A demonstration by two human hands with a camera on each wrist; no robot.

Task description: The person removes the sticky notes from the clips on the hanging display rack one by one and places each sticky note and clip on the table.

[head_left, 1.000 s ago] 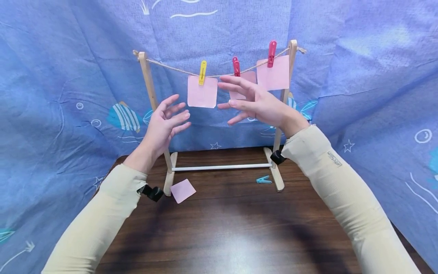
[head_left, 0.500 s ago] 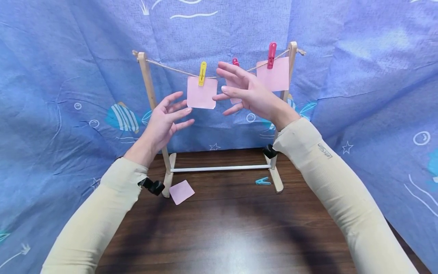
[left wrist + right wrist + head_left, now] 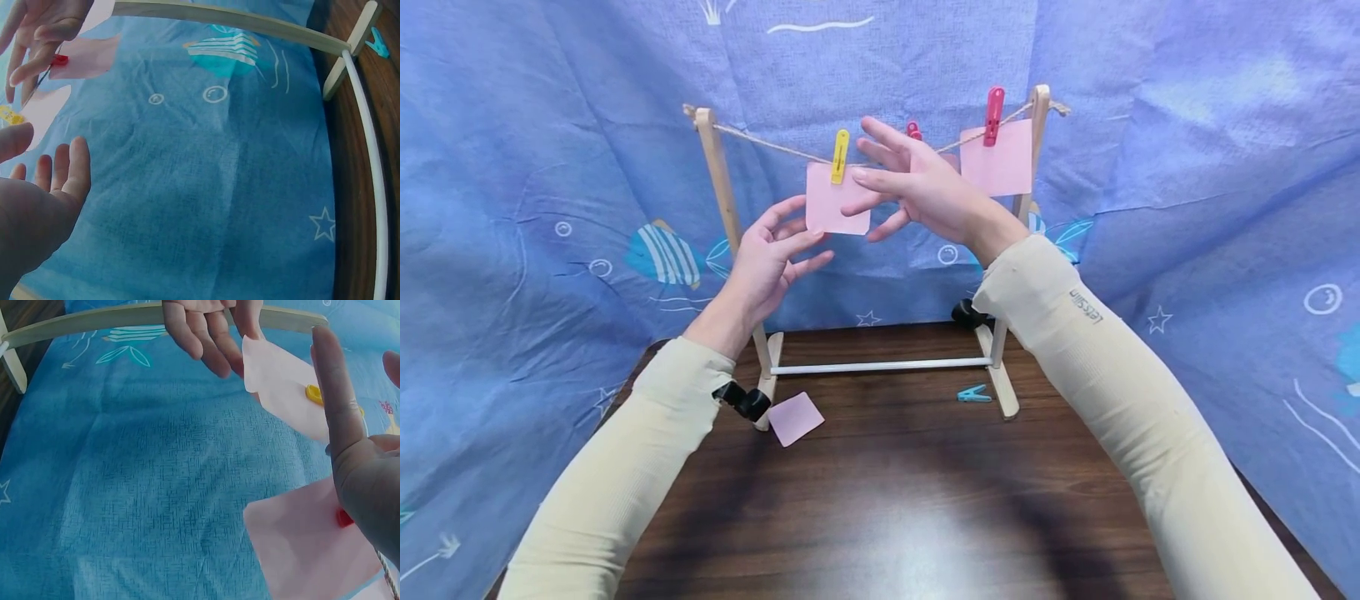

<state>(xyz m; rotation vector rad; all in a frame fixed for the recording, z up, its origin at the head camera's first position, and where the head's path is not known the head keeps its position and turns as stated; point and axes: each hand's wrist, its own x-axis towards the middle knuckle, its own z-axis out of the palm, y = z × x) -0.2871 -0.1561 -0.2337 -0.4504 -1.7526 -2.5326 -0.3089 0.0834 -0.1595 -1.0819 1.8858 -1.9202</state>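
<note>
A square pink sheet (image 3: 829, 197) hangs from the rope (image 3: 767, 145) by a yellow clothespin (image 3: 839, 158). At its lower left corner is my left hand (image 3: 758, 271), thumb tip in front of the edge and fingers relaxed and apart. My right hand (image 3: 928, 190) is raised with fingers spread, overlapping the sheet's right side in the head view. Behind that hand, a red clothespin (image 3: 913, 130) holds another pink sheet (image 3: 306, 544), mostly covered in the head view. Farther right, a second red clothespin (image 3: 994, 117) clips a third pink sheet (image 3: 1003, 167).
The rope is strung between the posts of a wooden stand (image 3: 721, 179) with a white crossbar (image 3: 880, 366). On the dark table (image 3: 865, 475) lie a loose pink sheet (image 3: 796, 419) and a light blue clothespin (image 3: 973, 393). A blue printed cloth (image 3: 587, 150) hangs behind.
My left hand has moved slightly right, up to the yellow-clipped sheet's corner. My right hand has moved left and up, from the middle sheet to in front of the yellow-clipped one.
</note>
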